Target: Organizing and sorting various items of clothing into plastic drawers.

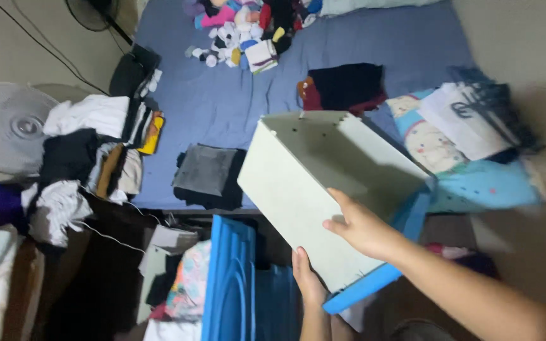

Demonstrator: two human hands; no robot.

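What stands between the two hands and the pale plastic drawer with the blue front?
Nothing visible. The right hand already grips the pale plastic drawer at its side wall, and the left hand touches it from below.

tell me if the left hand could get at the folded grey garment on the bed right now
Probably not as things stand. The left hand is under the pale drawer, helping the right hand carry it, and that drawer sits tilted between the hands and the folded grey garment on the blue bed.

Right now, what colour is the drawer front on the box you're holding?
Bright blue, on the pale greenish-white drawer; the head view shows its blue front best.
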